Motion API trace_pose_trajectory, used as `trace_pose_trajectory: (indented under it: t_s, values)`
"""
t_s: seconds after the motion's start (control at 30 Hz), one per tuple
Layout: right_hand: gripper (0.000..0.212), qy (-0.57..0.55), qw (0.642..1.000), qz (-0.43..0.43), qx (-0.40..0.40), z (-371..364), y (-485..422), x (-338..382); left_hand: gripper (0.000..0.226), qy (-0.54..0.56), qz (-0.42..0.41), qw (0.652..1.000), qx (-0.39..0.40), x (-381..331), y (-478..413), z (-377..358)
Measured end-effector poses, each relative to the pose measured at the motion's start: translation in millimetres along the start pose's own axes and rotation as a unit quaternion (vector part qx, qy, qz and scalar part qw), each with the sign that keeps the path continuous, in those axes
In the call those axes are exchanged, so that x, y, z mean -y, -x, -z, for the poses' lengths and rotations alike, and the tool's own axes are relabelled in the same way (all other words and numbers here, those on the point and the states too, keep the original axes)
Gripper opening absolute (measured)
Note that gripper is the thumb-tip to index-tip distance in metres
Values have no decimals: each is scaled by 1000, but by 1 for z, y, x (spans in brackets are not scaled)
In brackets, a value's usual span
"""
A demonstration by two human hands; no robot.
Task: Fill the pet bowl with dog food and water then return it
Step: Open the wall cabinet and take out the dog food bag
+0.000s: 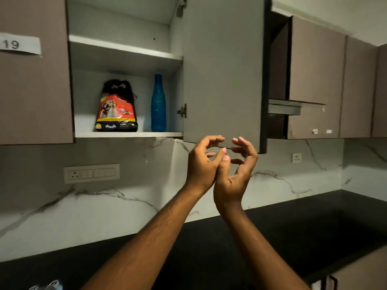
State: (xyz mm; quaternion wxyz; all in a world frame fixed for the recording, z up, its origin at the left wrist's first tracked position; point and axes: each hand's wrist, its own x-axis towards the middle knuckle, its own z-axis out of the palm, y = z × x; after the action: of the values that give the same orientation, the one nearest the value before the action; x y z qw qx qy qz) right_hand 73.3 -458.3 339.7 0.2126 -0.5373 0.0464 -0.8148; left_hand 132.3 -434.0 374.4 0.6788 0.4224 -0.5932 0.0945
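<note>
Here, an open grey wall cupboard (125, 24), nothing yet taken from it.
On its lower white shelf (125, 134) the red-and-black plastic dog food bag (116, 107) stands upright, the tall blue plastic water bottle (158, 103) just beside it on the right; both lie up and left of the hands. The left hand (202, 164) is nearer to them, and the right hand (236, 174) touches it at the thumbs; each grip is released, fingers loosely curled round nothing. No pet bowl is in view.
</note>
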Motion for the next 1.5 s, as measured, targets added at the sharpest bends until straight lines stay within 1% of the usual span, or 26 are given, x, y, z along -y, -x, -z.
trace_pose_trajectory:
  t_s: [0.1,0.27,0.33,0.4,0.43,0.53,0.57,0.67,0.73,0.8,0.93,1.0,1.03,1.13,1.23,1.27,1.3,1.37,1.43,1.5]
  values:
    - [44,-15,998,-30,45,-28,14,-11,26,-32,-2,999,-9,18,-3,29]
    - [44,-49,988,-77,125,-98,42,-33,26,-94,2,995,-40,67,-22,97]
    - [48,-73,979,-100,159,-136,54,-46,25,-111,1,992,-56,91,-38,137]
    - [48,-85,973,-113,180,-170,55,-59,23,-113,5,991,-74,111,-58,172]
    - [45,-97,970,-120,186,-199,62,-68,23,-122,13,989,-84,127,-72,200]
    - [38,-101,968,-132,190,-236,51,-85,22,-119,34,986,-107,143,-100,235]
    - [36,-102,967,-135,192,-263,53,-90,21,-137,41,983,-114,154,-112,257]
    - [35,-92,963,-148,206,-316,44,-105,21,-177,50,977,-112,181,-143,302]
    - [37,-85,957,-154,232,-345,32,-114,24,-205,45,973,-97,197,-162,325]
    - [38,-81,943,-175,271,-369,14,-123,29,-246,44,966,-68,210,-181,339]
    - [35,-50,919,-211,329,-408,-19,-147,39,-345,53,937,11,234,-218,359]
    - [33,-35,911,-224,344,-428,-33,-160,45,-375,63,925,28,243,-238,365]
    - [33,-34,909,-238,340,-434,-37,-164,48,-387,66,919,34,243,-244,365]
    - [35,-41,903,-284,319,-453,-48,-182,53,-387,72,919,11,249,-269,361]
    - [45,-10,891,-300,341,-467,-58,-203,56,-388,98,916,-31,257,-295,351]
    - [51,12,886,-302,352,-469,-60,-209,60,-394,106,912,-40,262,-302,349]
    - [62,31,880,-306,362,-470,-64,-213,67,-400,119,908,-47,267,-310,347]
    - [84,61,862,-320,389,-471,-72,-222,87,-398,160,902,-49,275,-317,347]
    - [90,58,843,-341,413,-473,-74,-225,110,-403,193,894,-23,280,-317,353]
    - [88,22,835,-358,418,-476,-78,-228,127,-439,197,877,2,288,-316,356]
